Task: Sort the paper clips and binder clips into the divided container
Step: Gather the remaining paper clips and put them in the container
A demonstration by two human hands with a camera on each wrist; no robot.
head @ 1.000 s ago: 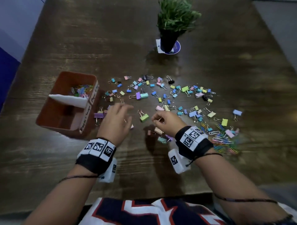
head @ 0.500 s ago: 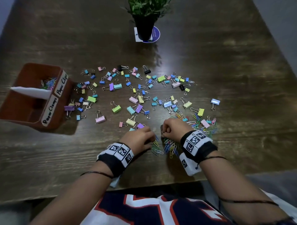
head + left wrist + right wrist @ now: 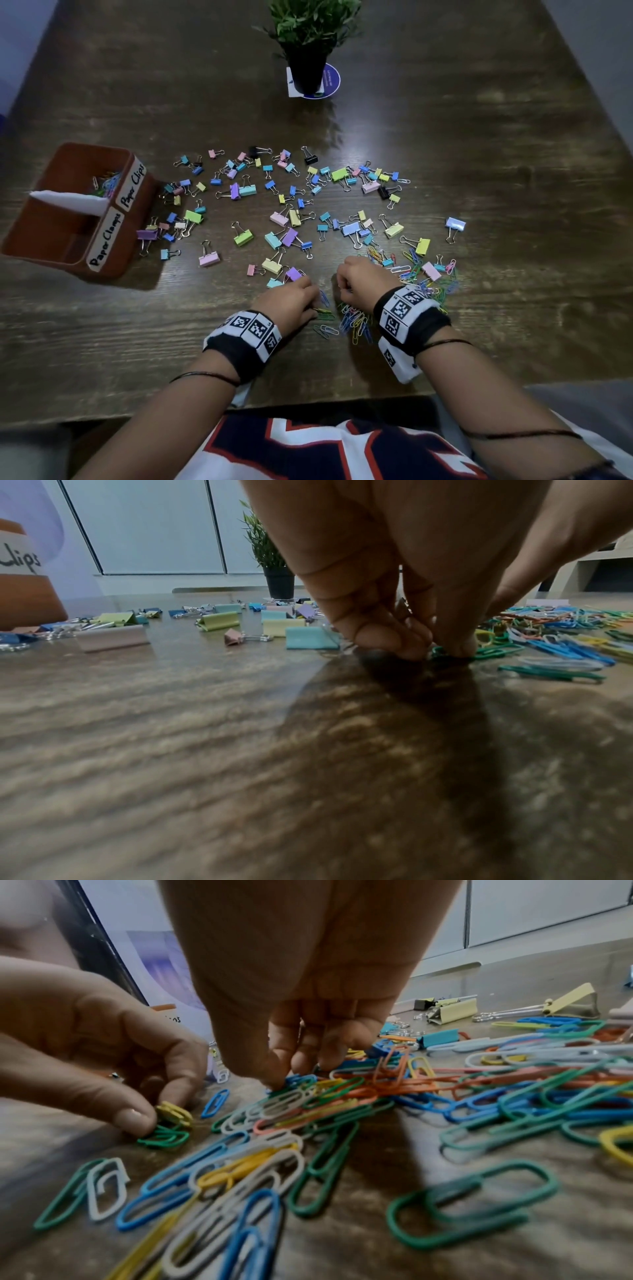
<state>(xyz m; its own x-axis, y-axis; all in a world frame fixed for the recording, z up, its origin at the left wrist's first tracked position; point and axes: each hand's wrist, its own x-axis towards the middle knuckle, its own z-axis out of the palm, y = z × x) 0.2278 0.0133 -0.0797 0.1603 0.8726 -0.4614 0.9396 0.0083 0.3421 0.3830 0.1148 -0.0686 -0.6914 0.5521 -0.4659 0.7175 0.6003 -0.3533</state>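
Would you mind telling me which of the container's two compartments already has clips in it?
The far compartment, labelled "Paper Clips", holds a few coloured paper clips. The near one, labelled "Paper Clamps", shows only its bare brown floor on this side of the white divider.

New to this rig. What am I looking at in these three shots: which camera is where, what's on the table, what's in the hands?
No robot: a person sorts with bare hands, a camera strapped to each wrist and one on the head.

Head view: looks down at the table, strewn with binder clips and a pile of paper clips. A brown divided container, labelled Paper Clips and Paper Clamps, stands at the left; a potted plant at the far side.

Left wrist view: the left hand pinches green paper clips off the table.

Right wrist view: the right hand has its fingertips down in the pile; whether it grips any is unclear.
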